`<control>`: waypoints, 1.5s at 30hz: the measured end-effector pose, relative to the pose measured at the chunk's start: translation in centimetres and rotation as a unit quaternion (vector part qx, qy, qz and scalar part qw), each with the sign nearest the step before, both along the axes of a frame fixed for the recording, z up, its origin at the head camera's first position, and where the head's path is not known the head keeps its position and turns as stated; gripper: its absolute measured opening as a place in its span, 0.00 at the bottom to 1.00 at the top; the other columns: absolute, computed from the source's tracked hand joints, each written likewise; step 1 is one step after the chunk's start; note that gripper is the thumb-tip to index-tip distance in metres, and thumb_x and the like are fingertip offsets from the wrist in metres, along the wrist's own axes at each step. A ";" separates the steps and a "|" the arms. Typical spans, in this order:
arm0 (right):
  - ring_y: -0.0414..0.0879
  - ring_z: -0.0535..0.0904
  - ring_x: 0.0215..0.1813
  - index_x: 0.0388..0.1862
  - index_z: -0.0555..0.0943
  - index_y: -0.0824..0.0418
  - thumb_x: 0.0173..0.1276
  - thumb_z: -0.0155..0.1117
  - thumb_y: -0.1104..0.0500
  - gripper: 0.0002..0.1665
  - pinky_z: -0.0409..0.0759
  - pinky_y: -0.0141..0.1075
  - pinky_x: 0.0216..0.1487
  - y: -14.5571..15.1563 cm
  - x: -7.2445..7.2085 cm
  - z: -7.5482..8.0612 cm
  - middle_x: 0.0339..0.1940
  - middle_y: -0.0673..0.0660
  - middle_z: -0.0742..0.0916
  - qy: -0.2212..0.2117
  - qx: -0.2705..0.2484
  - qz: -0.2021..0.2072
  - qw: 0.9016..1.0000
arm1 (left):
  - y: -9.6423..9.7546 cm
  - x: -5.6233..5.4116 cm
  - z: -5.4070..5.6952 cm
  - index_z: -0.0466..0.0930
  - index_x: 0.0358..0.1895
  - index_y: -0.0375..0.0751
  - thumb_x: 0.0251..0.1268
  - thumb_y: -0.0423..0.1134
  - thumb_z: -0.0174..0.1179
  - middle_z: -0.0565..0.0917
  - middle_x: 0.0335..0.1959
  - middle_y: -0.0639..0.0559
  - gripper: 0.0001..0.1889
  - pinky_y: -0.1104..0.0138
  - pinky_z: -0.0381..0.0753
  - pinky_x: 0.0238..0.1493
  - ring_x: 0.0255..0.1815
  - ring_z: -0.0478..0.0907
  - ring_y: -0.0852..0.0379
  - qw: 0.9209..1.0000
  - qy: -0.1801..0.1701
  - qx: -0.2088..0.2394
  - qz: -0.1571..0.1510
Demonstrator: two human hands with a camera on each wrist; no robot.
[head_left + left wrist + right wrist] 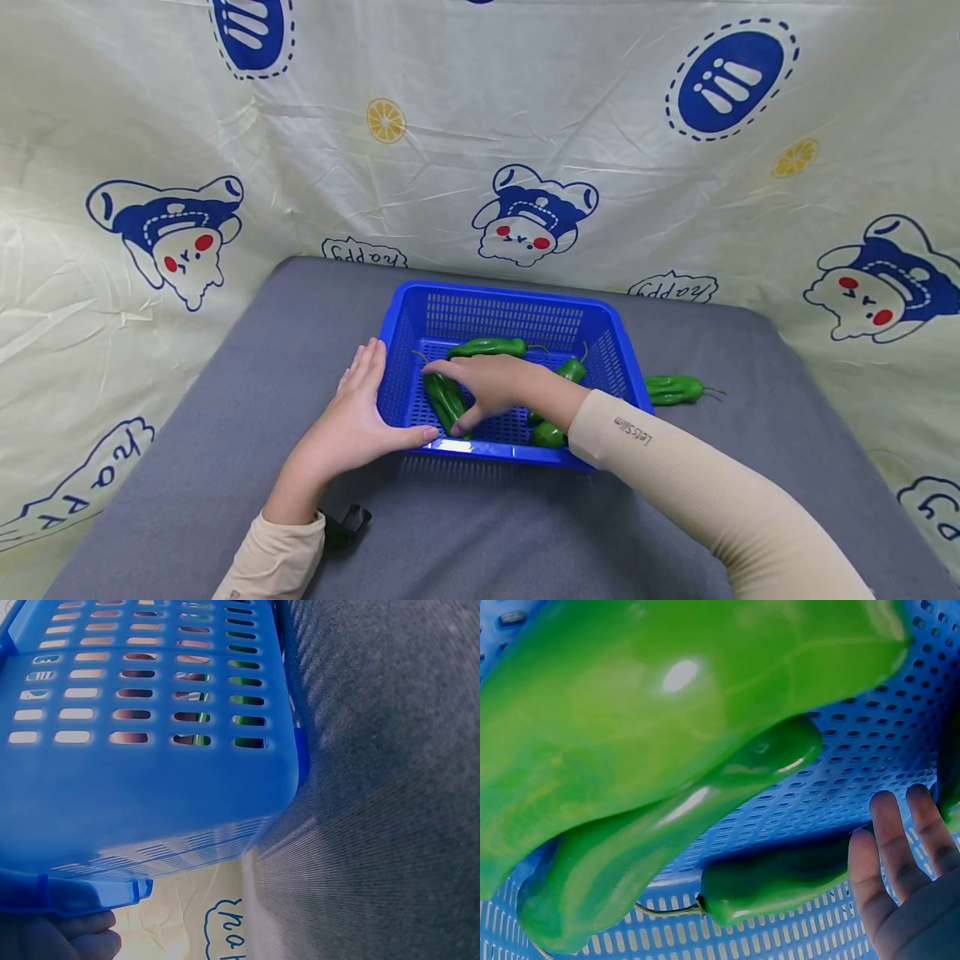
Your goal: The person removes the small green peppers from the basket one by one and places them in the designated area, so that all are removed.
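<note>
A blue perforated plastic basket [506, 452] stands on the grey cloth, with several green peppers inside. My left hand [360, 425] rests against its near-left corner, fingers straight along the left side and thumb along the front rim. Inside the basket, my right hand [495, 385] is over a green pepper [444, 402] at the left, thumb and fingers spread on either side of it. The right wrist view shows the spread fingers [889, 847] beside that pepper, only partly visible there. Another pepper [487, 347] lies along the back wall; more [549, 435] lie under my right wrist.
One green pepper [673, 389] lies on the grey cloth [720, 467] just outside the basket's right side. A small black object [348, 525] shows beside my left wrist. A printed pale curtain [450, 200] hangs behind the table.
</note>
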State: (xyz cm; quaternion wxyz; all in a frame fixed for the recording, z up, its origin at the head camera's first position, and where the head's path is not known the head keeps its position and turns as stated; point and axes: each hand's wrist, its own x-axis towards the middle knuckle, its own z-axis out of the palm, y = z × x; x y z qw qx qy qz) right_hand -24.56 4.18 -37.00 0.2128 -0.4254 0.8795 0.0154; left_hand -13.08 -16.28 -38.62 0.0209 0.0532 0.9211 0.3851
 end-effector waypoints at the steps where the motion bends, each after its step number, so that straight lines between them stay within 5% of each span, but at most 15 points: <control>1: 0.48 0.77 0.66 0.79 0.53 0.39 0.60 0.70 0.35 0.54 0.77 0.49 0.66 0.0 0.0 0.0 0.71 0.51 0.76 -0.003 -0.002 0.000 1.000 | 0.0 0.0 0.0 0.32 0.81 0.41 0.41 0.71 0.72 0.33 0.83 0.46 0.73 0.43 0.37 0.80 0.83 0.29 0.43 1.000 0.000 0.000 0.000; 9: 0.46 0.77 0.64 0.80 0.51 0.41 0.60 0.71 0.35 0.56 0.76 0.47 0.67 -0.7 0.0 -0.4 0.71 0.52 0.75 -0.023 0.003 -0.007 1.000 | -0.1 0.0 0.0 0.32 0.81 0.40 0.42 0.70 0.72 0.33 0.83 0.46 0.73 0.43 0.36 0.80 0.83 0.29 0.43 1.000 0.002 -0.002 -0.001; 22: 0.42 0.78 0.50 0.81 0.47 0.43 0.61 0.72 0.40 0.58 0.78 0.42 0.62 -1.2 0.0 -1.0 0.57 0.51 0.82 -0.062 0.009 -0.032 0.998 | 0.0 0.0 0.1 0.32 0.81 0.40 0.42 0.70 0.72 0.33 0.83 0.46 0.72 0.42 0.37 0.80 0.83 0.30 0.41 1.000 0.003 -0.003 -0.002; 32: 0.43 0.77 0.52 0.82 0.46 0.44 0.62 0.72 0.46 0.58 0.75 0.44 0.66 -1.2 0.0 -1.1 0.62 0.54 0.79 -0.096 -0.012 -0.052 0.994 | 0.0 0.0 0.0 0.32 0.80 0.39 0.43 0.70 0.72 0.33 0.83 0.44 0.72 0.42 0.36 0.80 0.83 0.29 0.42 1.000 0.010 -0.004 -0.004; 45: 0.44 0.79 0.44 0.81 0.47 0.44 0.61 0.73 0.49 0.58 0.77 0.38 0.54 -1.2 0.2 -1.2 0.47 0.51 0.81 -0.120 -0.021 -0.066 0.990 | 0.0 -0.1 -0.1 0.32 0.80 0.39 0.42 0.70 0.72 0.33 0.83 0.45 0.72 0.43 0.36 0.80 0.83 0.29 0.43 1.000 0.007 -0.004 -0.003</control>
